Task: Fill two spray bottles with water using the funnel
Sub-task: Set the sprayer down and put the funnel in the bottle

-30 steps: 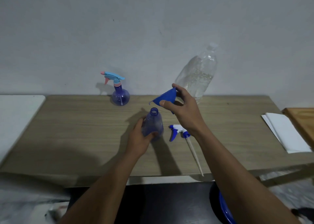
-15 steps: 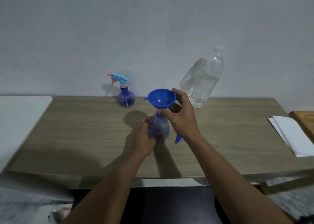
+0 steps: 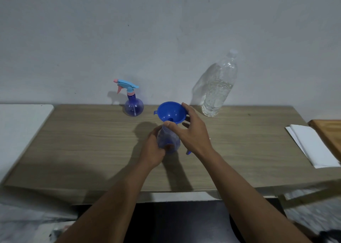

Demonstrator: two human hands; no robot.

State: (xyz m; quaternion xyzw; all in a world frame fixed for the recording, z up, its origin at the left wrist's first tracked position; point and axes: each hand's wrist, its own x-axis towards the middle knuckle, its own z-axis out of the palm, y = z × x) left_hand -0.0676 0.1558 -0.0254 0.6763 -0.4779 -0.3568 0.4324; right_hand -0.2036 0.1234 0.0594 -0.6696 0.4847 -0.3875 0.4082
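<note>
**Funnel seated in the open bottle**

Head view: the left hand [image 3: 153,150] grips the uncapped bottle [image 3: 168,141], which stands mid-table [image 3: 92,141]. The blue funnel [image 3: 170,114] sits in its neck, pinched at the rim by the right hand [image 3: 191,132]. The capped sprayer [image 3: 133,106] and the water bottle [image 3: 218,89] stand by the wall. Paper [image 3: 311,145] lies far right.

Blue plastic funnel [image 3: 171,114] seated in open translucent purple spray bottle [image 3: 168,139]. Left hand [image 3: 154,149] grips bottle body, right hand [image 3: 191,132] pinches funnel rim. Wooden table [image 3: 92,141] underneath.
</note>
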